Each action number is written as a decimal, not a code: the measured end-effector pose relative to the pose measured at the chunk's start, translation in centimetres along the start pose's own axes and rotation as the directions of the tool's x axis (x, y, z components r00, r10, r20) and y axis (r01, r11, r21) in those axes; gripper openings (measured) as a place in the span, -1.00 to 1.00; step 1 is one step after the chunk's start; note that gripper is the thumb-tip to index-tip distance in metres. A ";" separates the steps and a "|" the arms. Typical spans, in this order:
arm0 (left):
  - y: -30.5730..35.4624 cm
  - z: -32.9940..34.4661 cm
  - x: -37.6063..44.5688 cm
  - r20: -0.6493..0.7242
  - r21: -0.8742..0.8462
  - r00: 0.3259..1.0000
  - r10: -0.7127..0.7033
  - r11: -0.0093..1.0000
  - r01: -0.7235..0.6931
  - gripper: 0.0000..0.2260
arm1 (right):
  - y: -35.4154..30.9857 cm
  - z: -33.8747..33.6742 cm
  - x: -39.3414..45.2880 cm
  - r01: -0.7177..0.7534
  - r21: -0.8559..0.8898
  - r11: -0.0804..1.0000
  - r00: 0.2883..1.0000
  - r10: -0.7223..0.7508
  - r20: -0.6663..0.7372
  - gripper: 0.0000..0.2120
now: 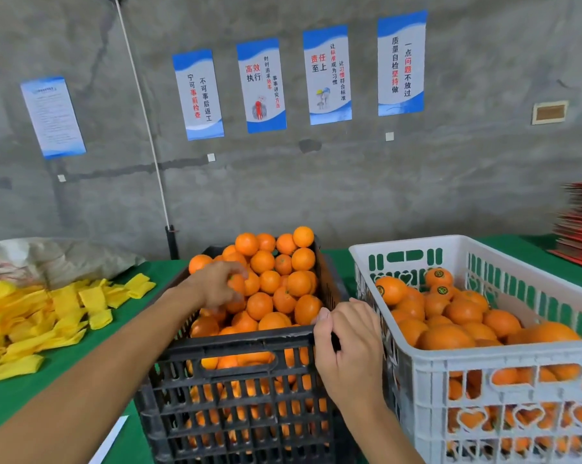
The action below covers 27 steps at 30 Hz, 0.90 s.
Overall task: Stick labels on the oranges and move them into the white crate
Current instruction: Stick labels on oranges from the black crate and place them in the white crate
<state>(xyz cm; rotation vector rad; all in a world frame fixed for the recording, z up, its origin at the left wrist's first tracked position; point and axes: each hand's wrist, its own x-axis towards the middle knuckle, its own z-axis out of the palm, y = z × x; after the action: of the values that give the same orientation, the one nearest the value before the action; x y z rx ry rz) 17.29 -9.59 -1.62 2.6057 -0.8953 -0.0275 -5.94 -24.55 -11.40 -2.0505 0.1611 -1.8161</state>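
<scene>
A black crate (pixel 236 343) heaped with unlabelled oranges (pixel 283 272) stands in the middle of the green table. My left hand (pixel 216 286) reaches into the pile and its fingers curl round one orange (pixel 236 283) on the left side of the heap. My right hand (pixel 346 343) rests at the black crate's near right corner, fingers curled, thumb and forefinger pinched together; what they pinch is too small to tell. To the right stands the white crate (pixel 413 242), partly filled with oranges, a few of them with round dark labels (pixel 438 273).
A heap of yellow foam sleeves (pixel 48 313) and a grey sack (pixel 58 256) lie on the left of the table (pixel 15 393). Red flat stacks (pixel 581 222) stand at the far right. A concrete wall with posters rises behind the crates.
</scene>
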 end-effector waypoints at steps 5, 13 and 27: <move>4.9 1.4 -8.7 -0.404 -0.380 0.885 0.231 0.838 -0.392 -0.46 | -1.6 -2.1 0.9 0.028 -0.033 0.999 0.989 -0.023 0.143 -0.74; 5.5 8.2 -19.0 -0.742 0.014 0.462 0.485 0.701 -0.713 -0.41 | -6.7 -5.1 -2.9 0.131 0.248 0.960 0.970 -0.176 0.168 -0.57; 1.7 25.5 -25.2 0.029 -0.978 0.983 -0.181 0.197 0.065 -0.49 | 2.0 -8.2 -13.2 -0.293 -0.095 0.952 0.347 0.198 0.917 -0.87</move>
<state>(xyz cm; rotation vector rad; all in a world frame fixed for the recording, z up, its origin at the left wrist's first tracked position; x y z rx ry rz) -7.33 -4.72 -27.27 1.3613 -0.3444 -0.3953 -15.61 -23.69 -23.69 -2.4711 0.0527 -0.2637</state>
